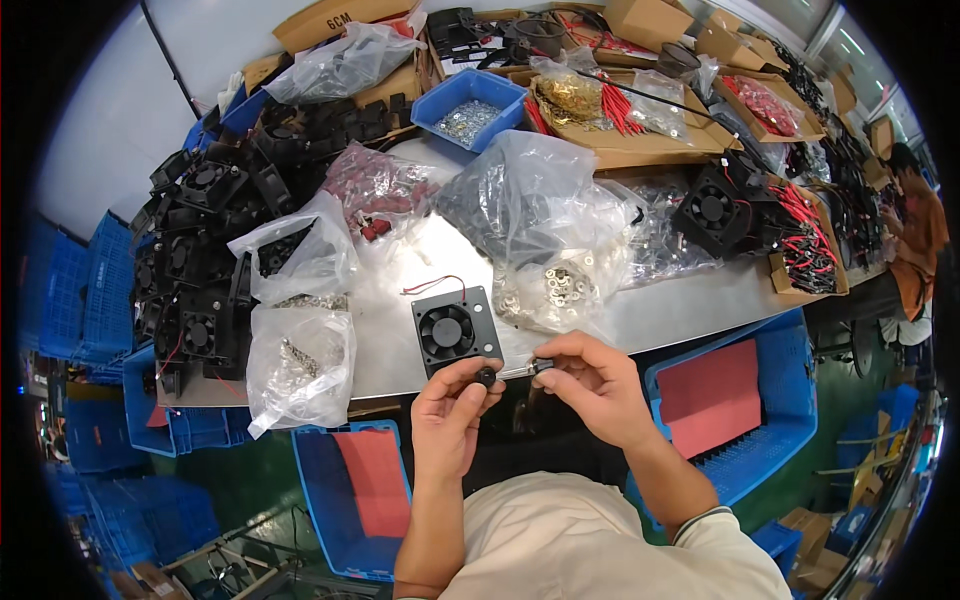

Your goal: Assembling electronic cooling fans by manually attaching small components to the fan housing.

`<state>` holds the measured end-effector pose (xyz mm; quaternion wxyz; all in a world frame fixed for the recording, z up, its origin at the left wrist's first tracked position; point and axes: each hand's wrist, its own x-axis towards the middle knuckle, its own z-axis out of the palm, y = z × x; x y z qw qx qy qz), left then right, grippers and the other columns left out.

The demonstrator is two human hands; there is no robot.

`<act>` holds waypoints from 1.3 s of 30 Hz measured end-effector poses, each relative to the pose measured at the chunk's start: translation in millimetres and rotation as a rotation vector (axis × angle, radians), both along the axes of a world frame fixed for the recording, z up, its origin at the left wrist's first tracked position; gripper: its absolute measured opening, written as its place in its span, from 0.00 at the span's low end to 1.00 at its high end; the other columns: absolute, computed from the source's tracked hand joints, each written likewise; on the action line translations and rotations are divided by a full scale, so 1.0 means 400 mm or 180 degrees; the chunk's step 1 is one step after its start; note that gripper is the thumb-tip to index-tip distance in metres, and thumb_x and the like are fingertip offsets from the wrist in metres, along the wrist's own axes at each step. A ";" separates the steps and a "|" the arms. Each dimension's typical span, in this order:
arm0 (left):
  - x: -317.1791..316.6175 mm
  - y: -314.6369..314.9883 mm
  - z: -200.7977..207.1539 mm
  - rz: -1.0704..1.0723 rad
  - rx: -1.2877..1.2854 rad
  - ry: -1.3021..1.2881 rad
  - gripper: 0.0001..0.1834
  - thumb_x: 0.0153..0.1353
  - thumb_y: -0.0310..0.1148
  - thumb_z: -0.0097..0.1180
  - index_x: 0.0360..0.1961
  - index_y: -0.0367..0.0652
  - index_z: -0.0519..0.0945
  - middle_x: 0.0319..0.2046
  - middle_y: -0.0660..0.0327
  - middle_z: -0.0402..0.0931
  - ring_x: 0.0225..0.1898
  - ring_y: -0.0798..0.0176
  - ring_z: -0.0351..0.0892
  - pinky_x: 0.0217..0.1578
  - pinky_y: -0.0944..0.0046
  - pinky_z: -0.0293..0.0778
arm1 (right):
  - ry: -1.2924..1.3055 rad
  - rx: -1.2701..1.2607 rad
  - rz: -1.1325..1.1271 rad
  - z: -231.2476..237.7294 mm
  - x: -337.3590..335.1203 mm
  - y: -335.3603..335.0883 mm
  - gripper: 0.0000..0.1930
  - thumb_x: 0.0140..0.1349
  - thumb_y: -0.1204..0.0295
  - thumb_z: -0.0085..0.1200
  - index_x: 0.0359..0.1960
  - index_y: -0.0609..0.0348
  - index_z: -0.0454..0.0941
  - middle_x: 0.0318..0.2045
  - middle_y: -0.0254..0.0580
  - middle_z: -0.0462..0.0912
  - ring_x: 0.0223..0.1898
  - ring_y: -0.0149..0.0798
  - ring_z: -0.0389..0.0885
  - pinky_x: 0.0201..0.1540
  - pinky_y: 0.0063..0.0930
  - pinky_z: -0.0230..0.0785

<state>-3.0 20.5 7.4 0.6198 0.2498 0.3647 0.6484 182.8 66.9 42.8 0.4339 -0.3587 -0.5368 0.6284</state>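
My left hand [448,425] is closed, thumb and fingers pinching a small round black part [487,377] that looks like a cap or knob. My right hand [606,392] pinches a small black piece with a shiny metal end [541,366]. The two parts are held close together, with a thin silvery piece between them; whether they join I cannot tell. Just beyond my hands, a black cooling fan on a square plate [446,328] lies flat on the metal table [385,345]. Its red and black wires stretch toward the far side.
Black fans [200,325] are heaped at the left. Clear bags [300,360] of small hardware lie around, one holding washers [565,288]. A blue bin [470,108] stands at the back. Blue crates [740,400] flank me below the table edge. Another person [915,235] sits far right.
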 end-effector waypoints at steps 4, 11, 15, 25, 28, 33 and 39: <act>0.004 -0.001 0.002 -0.0022 0.0017 -0.0009 0.14 0.65 0.22 0.53 0.52 0.34 0.75 0.47 0.49 0.78 0.41 0.63 0.81 0.45 0.66 0.79 | 0.0066 -0.0120 -0.0012 -0.004 -0.008 -0.006 0.13 0.63 0.84 0.53 0.49 0.69 0.74 0.43 0.41 0.79 0.42 0.29 0.81 0.45 0.21 0.74; 0.004 0.000 0.006 -0.0062 0.0102 -0.0150 0.15 0.65 0.20 0.53 0.52 0.34 0.75 0.48 0.50 0.78 0.43 0.62 0.82 0.47 0.64 0.79 | 0.0640 -0.0499 0.0023 -0.038 0.001 0.008 0.13 0.61 0.85 0.54 0.48 0.68 0.74 0.45 0.46 0.81 0.42 0.34 0.82 0.45 0.25 0.76; 0.006 -0.001 0.007 -0.0023 0.0029 -0.0101 0.15 0.64 0.22 0.54 0.52 0.33 0.75 0.48 0.50 0.78 0.42 0.63 0.82 0.45 0.66 0.80 | 0.0669 -0.0641 -0.0029 -0.042 0.003 0.007 0.13 0.61 0.85 0.54 0.48 0.68 0.74 0.44 0.46 0.81 0.42 0.35 0.82 0.44 0.25 0.76; -0.003 0.002 0.006 -0.0032 0.0177 0.0315 0.14 0.61 0.16 0.55 0.49 0.32 0.79 0.47 0.54 0.78 0.44 0.63 0.81 0.47 0.66 0.78 | -0.1236 0.1881 0.0034 0.026 -0.020 0.007 0.12 0.59 0.82 0.58 0.45 0.64 0.79 0.37 0.44 0.81 0.36 0.33 0.80 0.39 0.23 0.73; -0.003 0.005 0.026 0.0007 0.0816 0.1969 0.16 0.55 0.15 0.60 0.47 0.33 0.82 0.46 0.54 0.79 0.43 0.63 0.80 0.44 0.68 0.76 | -0.1250 0.1270 0.0171 0.031 -0.019 -0.001 0.12 0.59 0.81 0.59 0.45 0.64 0.79 0.37 0.46 0.82 0.36 0.36 0.81 0.39 0.23 0.74; -0.025 0.020 0.082 0.0004 0.0958 0.3112 0.30 0.47 0.22 0.69 0.55 0.36 0.77 0.49 0.50 0.78 0.49 0.55 0.78 0.48 0.62 0.75 | -0.0884 0.0439 0.0024 -0.010 0.004 -0.016 0.11 0.61 0.81 0.57 0.46 0.66 0.78 0.39 0.43 0.83 0.38 0.34 0.82 0.40 0.24 0.75; -0.104 0.124 0.137 0.0470 0.0785 0.5045 0.38 0.44 0.31 0.72 0.60 0.40 0.72 0.57 0.50 0.70 0.60 0.46 0.67 0.60 0.52 0.63 | 0.0472 -0.0718 -0.0298 -0.098 0.015 -0.019 0.15 0.62 0.82 0.55 0.51 0.64 0.76 0.40 0.39 0.82 0.39 0.31 0.81 0.42 0.22 0.74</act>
